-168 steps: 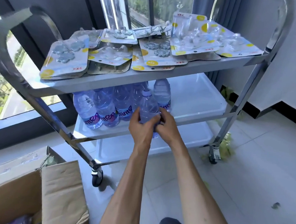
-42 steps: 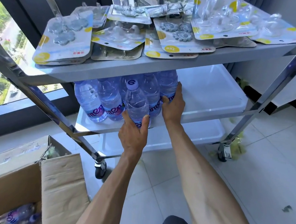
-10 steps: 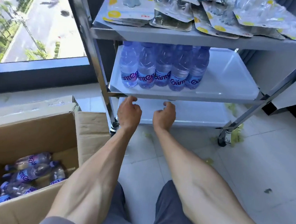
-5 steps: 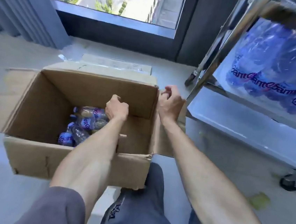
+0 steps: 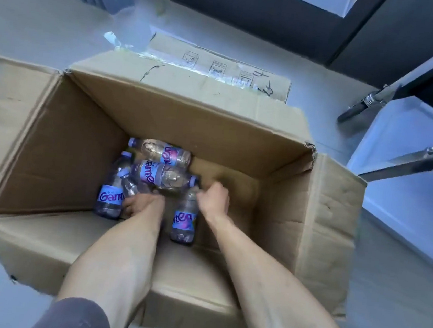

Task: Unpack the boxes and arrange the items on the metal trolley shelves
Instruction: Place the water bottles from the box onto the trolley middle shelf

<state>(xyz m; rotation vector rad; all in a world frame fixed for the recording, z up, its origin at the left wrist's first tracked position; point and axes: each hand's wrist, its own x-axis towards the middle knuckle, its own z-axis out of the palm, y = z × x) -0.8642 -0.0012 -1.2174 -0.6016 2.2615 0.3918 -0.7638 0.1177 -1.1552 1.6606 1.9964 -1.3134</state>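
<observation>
Both hands, which hovered at the carton's rim half a second ago, have now gone down inside the open brown cardboard box (image 5: 240, 129) on the pale tiled floor (image 5: 37, 25).

From the head camera, five clear plastic water bottles with purple labels lie in a heap against the box's left wall. The left hand (image 5: 141, 205) curls around a bottle (image 5: 131, 187) low in the heap, its cap toward the far wall. The right hand (image 5: 213, 199) pinches the neck of another bottle (image 5: 184, 219), whose long axis runs toward the near wall. Two bottles (image 5: 163, 175) lie crosswise behind them, along the far wall. The flaps are spread open; the far flap (image 5: 220, 65) carries torn tape. The steel trolley (image 5: 410, 136) stands just beside the box's right flap, under a dark window frame (image 5: 253, 7).
</observation>
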